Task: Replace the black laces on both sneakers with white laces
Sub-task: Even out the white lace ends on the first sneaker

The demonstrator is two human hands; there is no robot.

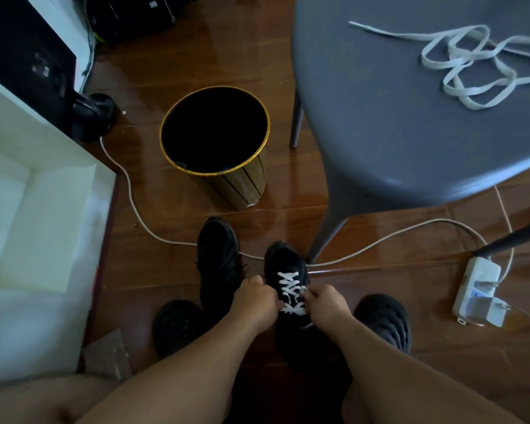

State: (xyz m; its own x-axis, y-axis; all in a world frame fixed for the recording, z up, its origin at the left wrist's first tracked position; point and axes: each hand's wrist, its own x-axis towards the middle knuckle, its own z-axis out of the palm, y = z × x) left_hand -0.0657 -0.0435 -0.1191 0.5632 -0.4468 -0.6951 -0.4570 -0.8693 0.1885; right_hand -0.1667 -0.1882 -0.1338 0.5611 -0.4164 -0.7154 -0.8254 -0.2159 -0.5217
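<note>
The white lace (291, 290) is crossing the right-hand black sneaker (288, 270) at lower centre. The left hand (256, 299) and right hand (325, 304) are each pinching it. A spare white lace (471, 65) is lying on the grey chair (380, 117), upper right.

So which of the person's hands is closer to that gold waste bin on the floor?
Left. The left hand sits at the near sneaker's left side, below the bin; the right hand is across the white-laced sneaker, farther right.
</note>
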